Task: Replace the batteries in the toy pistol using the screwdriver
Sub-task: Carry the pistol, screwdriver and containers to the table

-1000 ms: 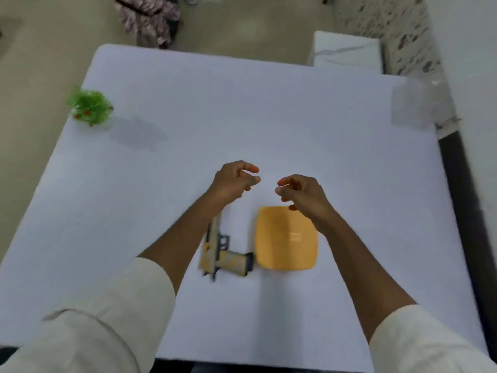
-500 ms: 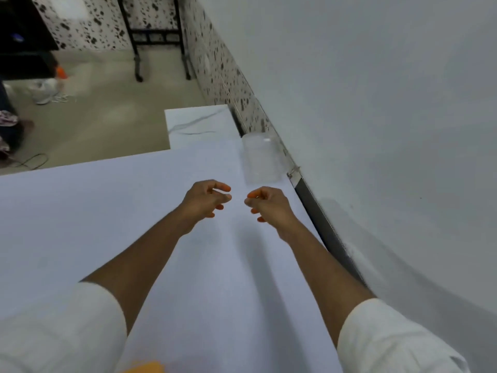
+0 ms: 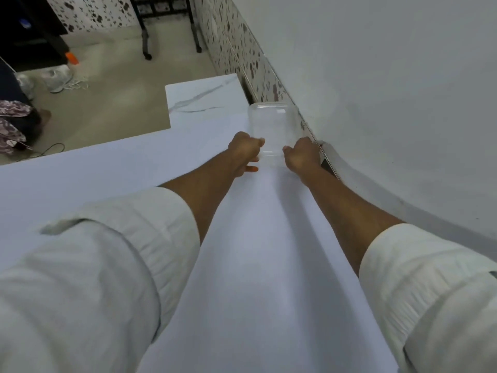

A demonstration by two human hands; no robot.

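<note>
Head view: both arms stretch to one o'clock, left hand (image 3: pixel 246 150) and right hand (image 3: pixel 301 154) clamped on either side of a clear box (image 3: pixel 270 125) on the surface (image 3: pixel 255 265). Pistol and screwdriver out of sight; battery swap looks barely begun.

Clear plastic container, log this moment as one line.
both hands: left hand | right hand | gripping clear plastic container | table far corner | pistol, screwdriver unseen
</note>
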